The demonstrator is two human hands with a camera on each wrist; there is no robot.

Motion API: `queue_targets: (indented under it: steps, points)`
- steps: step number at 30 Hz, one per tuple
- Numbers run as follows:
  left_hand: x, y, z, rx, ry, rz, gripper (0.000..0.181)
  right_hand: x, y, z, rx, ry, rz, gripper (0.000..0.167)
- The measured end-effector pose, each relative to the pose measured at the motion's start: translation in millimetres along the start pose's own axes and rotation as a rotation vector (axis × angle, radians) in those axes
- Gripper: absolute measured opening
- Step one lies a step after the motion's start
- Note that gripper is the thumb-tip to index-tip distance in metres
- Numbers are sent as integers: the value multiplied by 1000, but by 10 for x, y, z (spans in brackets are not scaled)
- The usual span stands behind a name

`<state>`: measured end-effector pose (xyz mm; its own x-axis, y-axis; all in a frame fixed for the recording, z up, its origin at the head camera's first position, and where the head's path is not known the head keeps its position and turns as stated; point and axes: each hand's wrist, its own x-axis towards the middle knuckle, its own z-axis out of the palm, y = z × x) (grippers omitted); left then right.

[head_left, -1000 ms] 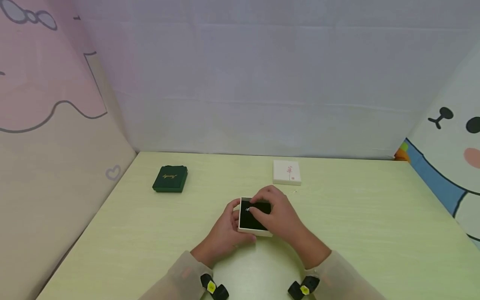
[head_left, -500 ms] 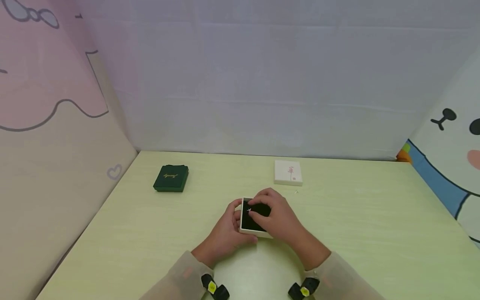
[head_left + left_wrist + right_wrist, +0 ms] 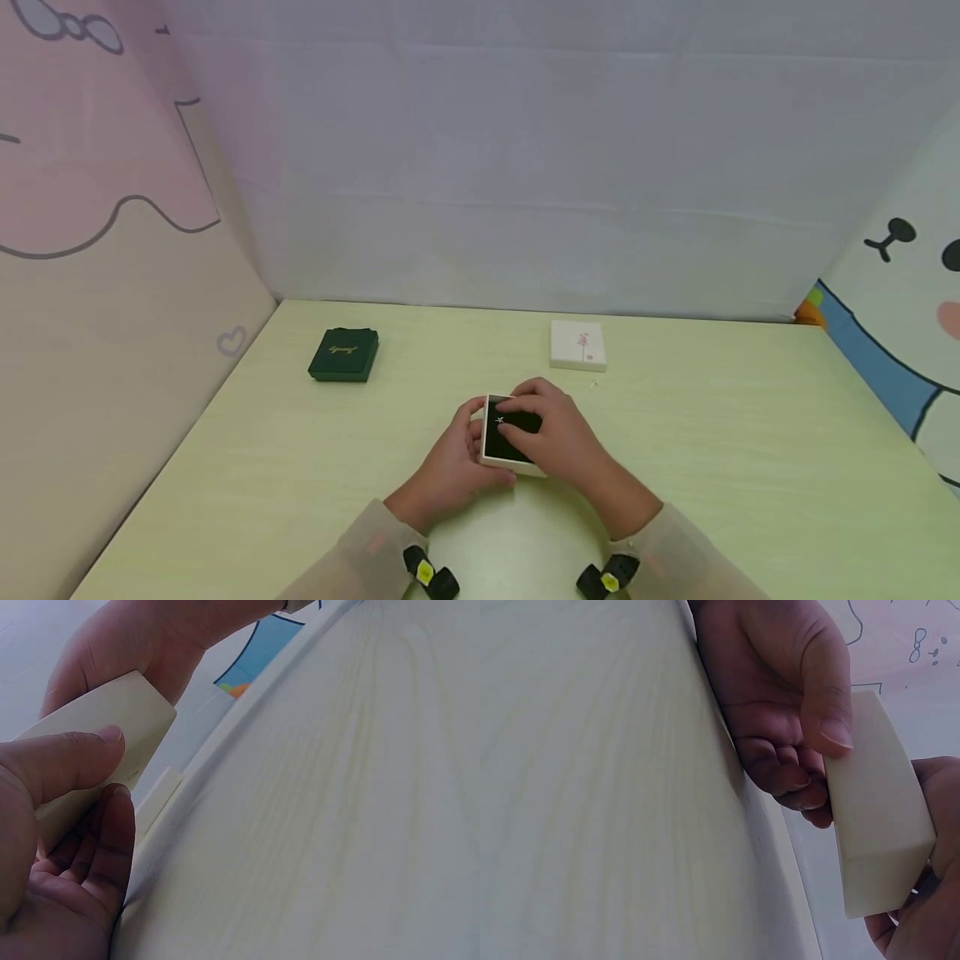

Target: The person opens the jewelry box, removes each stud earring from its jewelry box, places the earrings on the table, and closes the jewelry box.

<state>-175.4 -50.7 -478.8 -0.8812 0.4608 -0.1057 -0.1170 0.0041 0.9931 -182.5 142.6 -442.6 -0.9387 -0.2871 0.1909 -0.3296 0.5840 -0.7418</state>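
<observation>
My left hand (image 3: 467, 465) grips a small white jewellery box base (image 3: 513, 466) from its left side, thumb along the front wall and fingers behind. Inside lies a black pad (image 3: 504, 447). A tiny silver star-shaped piece of jewellery (image 3: 500, 421) shows at the pad's left part. Over the box, my right hand (image 3: 558, 429) pinches at this piece with thumb and index fingertips; the exact contact is too small to see. In the left wrist view the box (image 3: 142, 712) is tilted, and its wall hides the right fingertips. The right wrist view shows the left thumb on the box wall (image 3: 877, 795).
A white lid (image 3: 577, 346) with a pink flower print lies behind the right hand. Just in front of it is a tiny shiny bit (image 3: 595, 383). A dark green box (image 3: 343, 355) with gold lettering sits at the back left. Cloth walls (image 3: 480, 167) enclose the table.
The right thumb and index finger have shifted slightly towards the front about the silver piece. The piece keeps its place in the box, and the left hand keeps its grip.
</observation>
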Motion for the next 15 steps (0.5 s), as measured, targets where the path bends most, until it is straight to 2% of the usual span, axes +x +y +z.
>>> queue_targets:
  steps: [15]
  points:
    - [-3,-10,3,-17,-9,22,104,-5,3,-10,-21,-9,-24,14]
